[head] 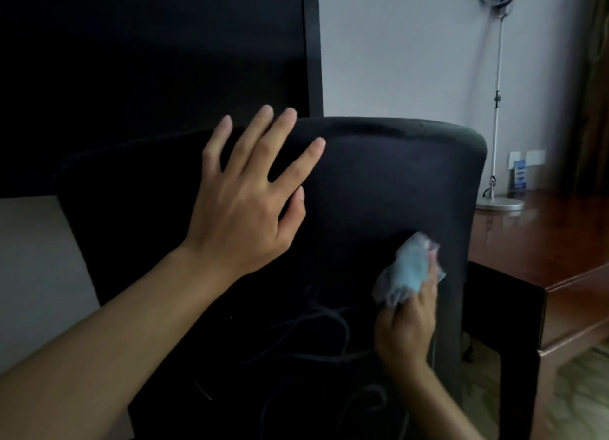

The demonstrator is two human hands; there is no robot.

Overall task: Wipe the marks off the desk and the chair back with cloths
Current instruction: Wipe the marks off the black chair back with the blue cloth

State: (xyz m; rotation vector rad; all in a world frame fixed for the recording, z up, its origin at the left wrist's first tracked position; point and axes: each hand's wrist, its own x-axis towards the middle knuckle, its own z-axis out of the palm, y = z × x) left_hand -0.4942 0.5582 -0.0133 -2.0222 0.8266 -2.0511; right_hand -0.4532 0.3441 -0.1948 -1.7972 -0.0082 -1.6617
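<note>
Left hand (244,189) spreads flat, fingers straight, at frame centre near the dark padded chair back's (379,182) top edge; right hand (407,327) clutches a crumpled pale-blue cloth (407,268) against its lower-right edge. Brown wooden desk (527,242) is partly hidden behind.

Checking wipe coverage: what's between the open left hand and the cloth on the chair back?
Head view: only bare dark chair back lies between the left hand and the cloth gripped by the right hand.

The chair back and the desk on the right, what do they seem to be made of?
Chair back: probably dark fabric over padding; matte, faintly fuzzy, with a rounded top edge. Desk: apparently reddish-brown wood, glossy varnish; it mirrors the lamp base.
</note>
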